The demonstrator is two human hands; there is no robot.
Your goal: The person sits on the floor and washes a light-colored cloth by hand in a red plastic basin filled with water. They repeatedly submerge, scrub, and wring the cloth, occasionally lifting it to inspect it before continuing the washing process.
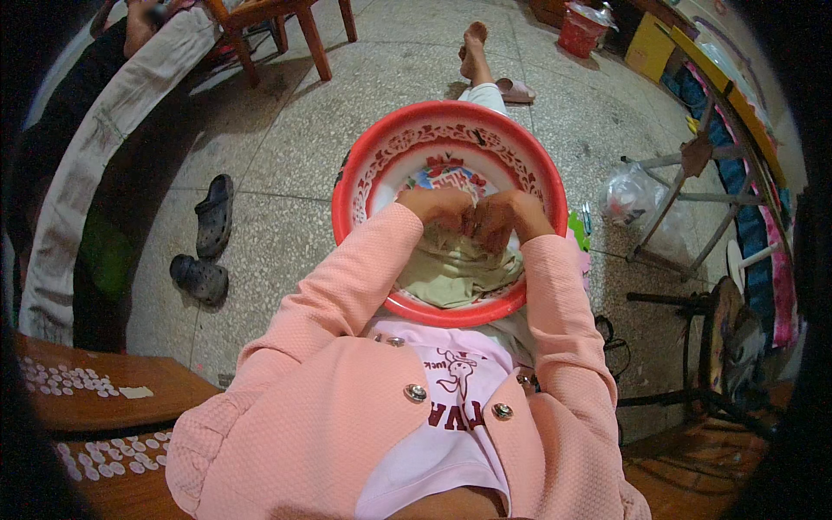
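A red-rimmed enamel basin (552,175) with a floral pattern inside lies on my lap. In its near half is a bunched pale green cloth (448,276). My left hand (439,207) bends down into the basin with its fingers curled at the cloth's upper edge. Close beside it, nearly touching, my right hand (507,221) also has its fingers curled into the cloth. The fingertips of both hands are partly hidden by the knuckles and the folds.
Dark clogs (214,218) lie on the speckled floor at left, before a bed edge (97,143) with a person on it. A wooden chair (305,32) and a red bucket (580,31) stand farther off. At right are a plastic bag (627,195) and a metal-legged frame (669,201).
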